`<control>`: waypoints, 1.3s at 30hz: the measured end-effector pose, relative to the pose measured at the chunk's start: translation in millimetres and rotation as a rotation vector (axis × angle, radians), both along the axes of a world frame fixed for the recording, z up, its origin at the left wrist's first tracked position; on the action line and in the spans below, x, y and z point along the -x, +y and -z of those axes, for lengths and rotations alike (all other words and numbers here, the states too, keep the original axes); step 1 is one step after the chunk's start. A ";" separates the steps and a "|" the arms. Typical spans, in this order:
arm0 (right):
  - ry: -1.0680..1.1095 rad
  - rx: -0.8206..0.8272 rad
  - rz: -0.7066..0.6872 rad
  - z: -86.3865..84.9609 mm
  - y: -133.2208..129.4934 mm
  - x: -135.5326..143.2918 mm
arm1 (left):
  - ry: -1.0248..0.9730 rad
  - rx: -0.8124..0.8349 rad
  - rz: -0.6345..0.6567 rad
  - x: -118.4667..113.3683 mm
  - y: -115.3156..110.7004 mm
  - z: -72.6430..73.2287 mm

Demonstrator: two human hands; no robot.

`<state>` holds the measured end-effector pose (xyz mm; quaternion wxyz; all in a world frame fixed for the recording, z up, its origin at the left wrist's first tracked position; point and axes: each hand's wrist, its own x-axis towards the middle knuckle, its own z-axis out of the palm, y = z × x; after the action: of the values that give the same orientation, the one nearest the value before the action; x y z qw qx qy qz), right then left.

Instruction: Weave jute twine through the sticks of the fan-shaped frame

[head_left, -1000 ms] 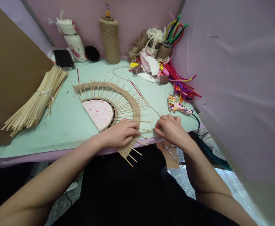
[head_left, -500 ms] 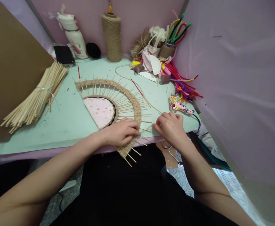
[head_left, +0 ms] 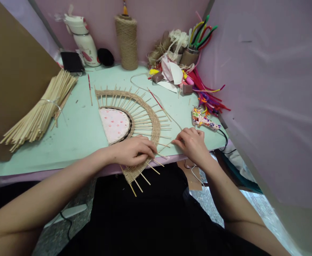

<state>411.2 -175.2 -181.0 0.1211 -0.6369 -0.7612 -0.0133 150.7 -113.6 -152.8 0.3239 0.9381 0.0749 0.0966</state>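
A half-round weaving (head_left: 156, 124) of thin sticks and brown twine lies partly over the table's front edge. Its centre is a pink patterned fabric half-circle (head_left: 115, 124) with a dark trim. My left hand (head_left: 136, 151) grips the outer woven band at its lower right, fingertips over the band, thumb side hidden in part. My right hand (head_left: 190, 142), just right of the stick ends, pinches a strand of twine (head_left: 168, 145) that runs to the band by my left fingertips. More twine trails from the right hand up across the table.
A tied bundle of sticks (head_left: 41, 110) lies left. At the back stand a bottle (head_left: 86, 46), a twine cone (head_left: 126, 42) and a cup (head_left: 190, 57) with scissors. Pipe cleaners (head_left: 206, 96) and a corded glue gun (head_left: 205, 121) lie right. A red-tipped stick (head_left: 157, 100) rests beyond the weaving.
The weaving has turned clockwise, its lower end swinging left and its upper end right. My left hand shifted slightly left with it. The strand between my hands now shows more clearly.
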 end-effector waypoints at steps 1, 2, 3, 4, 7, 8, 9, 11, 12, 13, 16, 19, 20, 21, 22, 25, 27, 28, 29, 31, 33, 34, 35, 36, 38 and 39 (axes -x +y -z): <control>0.002 -0.003 0.002 0.6 0.0 0.1 | -0.003 0.015 0.000 0.4 0.4 -0.8; -0.005 -0.010 0.006 1.2 0.7 0.7 | -0.004 0.026 0.000 0.7 0.6 -1.2; -0.019 -0.021 0.009 1.5 1.8 1.8 | -0.005 0.033 -0.001 0.9 0.6 -1.2; -0.037 -0.032 0.010 1.7 3.3 3.3 | -0.007 0.037 -0.002 1.2 0.5 -1.1; -0.085 -0.057 -0.028 1.2 8.1 6.7 | -0.022 0.046 -0.005 2.3 -0.1 -0.6; -0.093 -0.061 -0.056 0.9 9.4 6.6 | -0.026 0.047 -0.006 2.8 -0.2 -0.5; -0.098 -0.063 -0.090 0.8 10.4 5.8 | -0.026 0.049 -0.009 3.2 -0.4 -0.5; -0.103 -0.067 -0.159 0.5 12.2 2.2 | -0.020 0.052 -0.011 4.1 -0.7 -0.5; -0.106 -0.070 -0.185 0.3 13.3 0.2 | -0.017 0.053 -0.011 4.4 -0.8 -0.5; -0.111 -0.076 -0.203 0.0 14.7 -1.2 | -0.016 0.054 -0.011 4.5 -1.0 -0.4; -0.140 -0.108 -0.197 -2.9 22.2 3.0 | -0.016 0.046 -0.009 4.3 -1.6 0.3; -0.151 -0.124 -0.142 -8.7 34.0 20.6 | -0.018 0.037 -0.011 3.6 -2.1 0.4; -0.142 -0.115 -0.129 -10.9 38.2 27.5 | -0.021 0.036 -0.013 3.6 -2.1 -0.3; -0.128 -0.101 -0.118 -13.0 42.2 33.8 | -0.025 0.035 -0.013 4.0 -1.9 -1.4; -0.113 -0.086 -0.106 -14.8 45.8 39.0 | -0.030 0.035 -0.012 4.8 -1.4 -2.8; -0.074 -0.059 -0.060 -17.3 53.9 45.8 | -0.057 0.007 -0.024 9.6 1.9 -7.0; -0.050 -0.062 -0.030 -16.2 57.8 44.4 | -0.076 -0.072 -0.068 13.1 5.4 -7.0; -0.035 -0.064 -0.019 -14.9 59.9 43.1 | -0.079 -0.125 -0.093 14.3 7.3 -5.6; -0.016 -0.066 -0.009 -13.3 62.2 41.9 | -0.071 -0.179 -0.113 14.8 9.1 -3.2; 0.031 -0.073 0.007 -9.6 68.2 40.8 | -0.019 -0.266 -0.127 13.3 12.4 3.4; 0.087 -0.093 0.017 -5.8 75.9 41.6 | 0.059 -0.318 -0.121 9.0 15.1 10.8; 0.120 -0.104 0.021 -4.0 80.1 42.4 | 0.093 -0.334 -0.122 6.3 16.2 13.9; 0.161 -0.110 0.024 -2.4 84.3 43.1 | 0.119 -0.345 -0.127 3.6 17.2 16.5; 0.208 -0.110 0.030 -1.0 88.2 43.5 | 0.135 -0.352 -0.135 1.0 18.1 18.3; 0.320 -0.101 0.047 1.2 93.8 42.9 | 0.150 -0.363 -0.161 -3.2 19.4 19.8; 0.378 -0.092 0.049 1.9 95.1 41.8 | 0.155 -0.367 -0.169 -4.6 19.5 19.4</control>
<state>369.4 -80.2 -182.9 0.2904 -0.6402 -0.7078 0.0690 155.4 -94.1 -172.3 0.1319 0.9764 0.1591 0.0628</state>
